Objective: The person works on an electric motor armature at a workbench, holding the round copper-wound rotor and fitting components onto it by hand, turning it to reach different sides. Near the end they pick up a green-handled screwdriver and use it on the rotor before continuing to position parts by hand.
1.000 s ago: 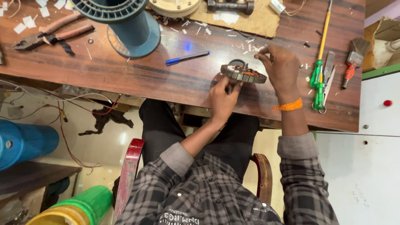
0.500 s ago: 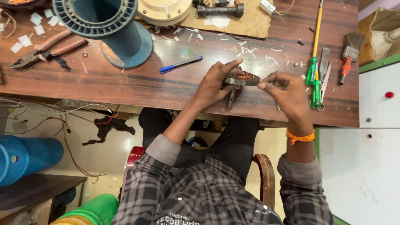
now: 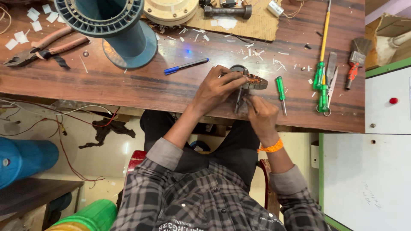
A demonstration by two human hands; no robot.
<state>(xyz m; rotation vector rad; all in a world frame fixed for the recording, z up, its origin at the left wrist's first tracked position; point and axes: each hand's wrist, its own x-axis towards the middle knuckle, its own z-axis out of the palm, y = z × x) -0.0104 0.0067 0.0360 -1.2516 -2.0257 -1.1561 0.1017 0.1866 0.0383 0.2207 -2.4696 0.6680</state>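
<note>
The person wears a grey and black checked shirt with the sleeves rolled up to the forearms. The trousers are dark, and the right wrist has an orange thread band (image 3: 270,147).

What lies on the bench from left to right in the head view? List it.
Pliers → blue spool → blue pen → left hand → motor part → small green screwdriver → long green screwdriver → brush.

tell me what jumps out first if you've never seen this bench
The two hands at the near edge of the wooden workbench: the left hand steadies a small ring-shaped wound stator while the right hand works at it. Behind them, at the far left, stands a big teal wire spool.
</note>
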